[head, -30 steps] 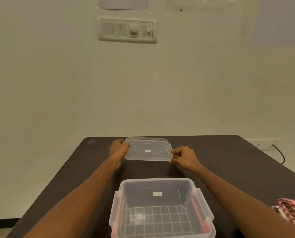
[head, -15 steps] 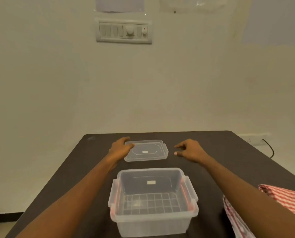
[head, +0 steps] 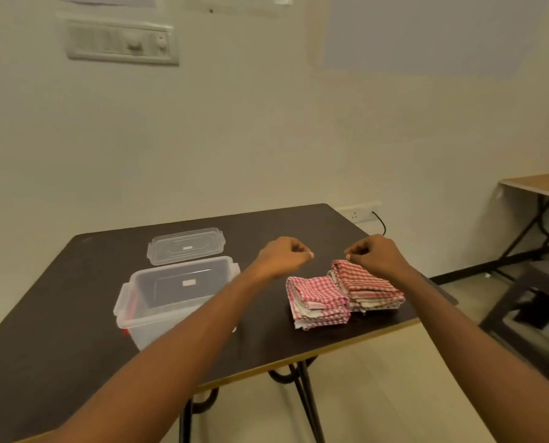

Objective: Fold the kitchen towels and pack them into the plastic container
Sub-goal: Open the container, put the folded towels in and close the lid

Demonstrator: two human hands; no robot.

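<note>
Two stacks of red-and-white checked kitchen towels lie at the right edge of the dark table (head: 59, 362): the left stack (head: 316, 302) and a taller right stack (head: 365, 287). A clear plastic container (head: 158, 302) stands open at centre-left, partly hidden by my left forearm. Its clear lid (head: 186, 246) lies flat behind it. My left hand (head: 282, 255) hovers above the table just beyond the left stack, fingers curled, holding nothing. My right hand (head: 373, 255) hovers over the far end of the right stack, fingers curled, also holding nothing.
The table's right edge runs close beside the towels. A wall socket with a black cable (head: 378, 219) sits behind the table. A second, wooden-topped table (head: 541, 183) and a dark stool (head: 535, 302) stand at the right. A switch panel (head: 121, 43) hangs on the wall.
Both hands let go of the lid, left it on the table and moved right toward the towels. My view swung right, bringing the towel stacks into sight.
</note>
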